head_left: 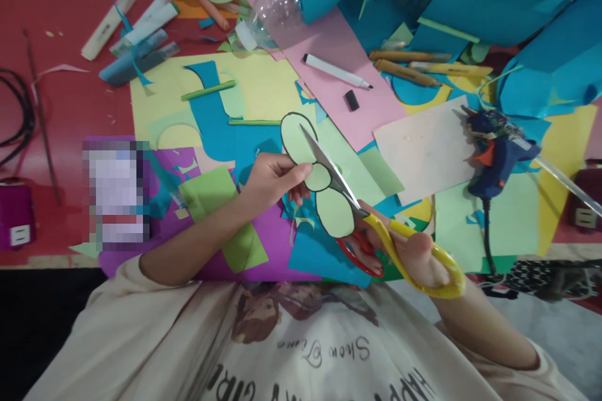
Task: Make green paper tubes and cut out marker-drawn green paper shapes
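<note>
My left hand [285, 177] pinches a light green paper cutout [335, 212] at its middle. The cutout has several rounded lobes edged in black. In my right hand [414, 250] is a pair of scissors [383, 229] with one yellow and one red handle. Its blades point up and left, and they lie across the cutout near the upper lobe; whether they touch the paper I cannot tell. Some fingers of my right hand are hidden behind the handles. An uncapped white marker [336, 70] and its black cap [351, 100] lie on pink paper beyond my hands.
A blue glue gun [498, 160] with a cord lies at the right on paper sheets. Clear plastic bottles [277, 3] and blue paper rolls stand at the back. Several markers [108, 25] lie at the far left, above a blurred phone [117, 194]. Paper scraps cover the red table [61, 106].
</note>
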A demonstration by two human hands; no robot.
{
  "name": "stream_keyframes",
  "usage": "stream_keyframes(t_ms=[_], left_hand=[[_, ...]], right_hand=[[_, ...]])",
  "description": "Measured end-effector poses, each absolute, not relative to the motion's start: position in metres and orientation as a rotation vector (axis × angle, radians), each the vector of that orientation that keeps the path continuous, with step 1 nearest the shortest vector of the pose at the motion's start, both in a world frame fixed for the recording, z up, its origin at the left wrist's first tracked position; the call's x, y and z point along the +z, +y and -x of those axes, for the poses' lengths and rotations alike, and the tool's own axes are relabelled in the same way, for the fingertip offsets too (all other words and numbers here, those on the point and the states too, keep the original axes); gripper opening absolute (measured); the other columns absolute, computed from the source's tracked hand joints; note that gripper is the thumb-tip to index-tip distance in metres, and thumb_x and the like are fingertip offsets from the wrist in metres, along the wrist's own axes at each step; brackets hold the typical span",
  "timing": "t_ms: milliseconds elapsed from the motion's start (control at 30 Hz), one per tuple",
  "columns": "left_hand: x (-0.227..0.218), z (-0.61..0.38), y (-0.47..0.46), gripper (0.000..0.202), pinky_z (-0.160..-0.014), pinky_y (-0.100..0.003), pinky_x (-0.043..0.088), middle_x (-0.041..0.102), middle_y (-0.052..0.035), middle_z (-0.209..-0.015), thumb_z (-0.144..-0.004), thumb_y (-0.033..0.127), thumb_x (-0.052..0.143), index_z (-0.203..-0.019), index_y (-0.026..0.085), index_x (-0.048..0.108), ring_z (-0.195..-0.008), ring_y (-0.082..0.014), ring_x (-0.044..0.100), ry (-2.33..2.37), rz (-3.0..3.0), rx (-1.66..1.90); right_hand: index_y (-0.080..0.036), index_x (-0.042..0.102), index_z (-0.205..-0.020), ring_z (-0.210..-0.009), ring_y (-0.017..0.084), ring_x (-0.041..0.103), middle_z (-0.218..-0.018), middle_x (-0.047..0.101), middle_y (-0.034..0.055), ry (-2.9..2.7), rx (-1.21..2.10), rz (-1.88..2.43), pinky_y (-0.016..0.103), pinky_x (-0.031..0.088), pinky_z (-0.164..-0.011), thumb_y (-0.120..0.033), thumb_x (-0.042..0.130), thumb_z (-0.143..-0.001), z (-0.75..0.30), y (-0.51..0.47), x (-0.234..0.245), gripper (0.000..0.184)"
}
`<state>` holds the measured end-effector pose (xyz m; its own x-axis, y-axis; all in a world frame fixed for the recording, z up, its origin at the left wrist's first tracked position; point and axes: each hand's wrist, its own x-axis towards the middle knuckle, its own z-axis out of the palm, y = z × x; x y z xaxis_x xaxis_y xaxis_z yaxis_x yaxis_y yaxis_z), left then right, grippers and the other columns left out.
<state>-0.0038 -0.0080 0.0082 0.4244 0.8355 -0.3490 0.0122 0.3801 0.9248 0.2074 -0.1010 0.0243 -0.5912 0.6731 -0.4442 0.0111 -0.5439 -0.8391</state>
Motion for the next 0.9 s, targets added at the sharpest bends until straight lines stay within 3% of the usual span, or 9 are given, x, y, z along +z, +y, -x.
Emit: stream_keyframes(t_ms=[133,400,733,900], left_hand=[[0.009,0.003,-0.007,0.037,-0.035,-0.019,0.043,0.064,-0.0040,-0.046,-0.071,0.043,0.071,-0.050,0.014,0.061,-0.035,-0.0096,0.054,0.994,-1.047,0.593],[0.004,0.001,-0.010,0.040,-0.038,-0.019,0.044,0.063,-0.0024,-0.046,-0.074,0.050,0.069,-0.060,0.013,0.067,-0.037,-0.0090,0.054,0.906,-1.047,0.573],[0.005,0.001,-0.009,0.030,-0.039,-0.020,0.044,0.063,-0.0014,-0.047,-0.078,0.038,0.065,-0.060,0.015,0.066,-0.038,-0.0091,0.055,0.867,-1.034,0.552],[0.002,0.002,-0.008,0.029,-0.039,-0.020,0.045,0.063,-0.0006,-0.047,-0.078,0.039,0.066,-0.061,0.015,0.066,-0.038,-0.0096,0.056,0.851,-1.027,0.557]], right_hand=[[-0.029,0.044,-0.091,-0.041,0.012,0.027,-0.052,0.039,-0.0057,-1.087,2.204,1.000,0.028,0.025,-0.038,-0.090,0.034,-0.070,-0.206,-0.101,0.025,0.065],[-0.025,0.039,-0.076,-0.037,0.008,0.026,-0.054,0.035,-0.0074,-1.000,2.162,0.981,0.026,0.024,-0.036,-0.092,0.036,-0.065,-0.196,-0.102,0.023,0.068],[-0.026,0.046,-0.079,-0.041,0.010,0.024,-0.057,0.033,-0.0052,-0.984,2.186,1.092,0.030,0.023,-0.039,-0.093,0.037,-0.063,-0.204,-0.112,0.014,0.070],[-0.027,0.049,-0.098,-0.041,0.009,0.024,-0.060,0.036,-0.0056,-0.942,2.145,1.032,0.028,0.023,-0.036,-0.090,0.043,-0.066,-0.205,-0.113,0.013,0.070]])
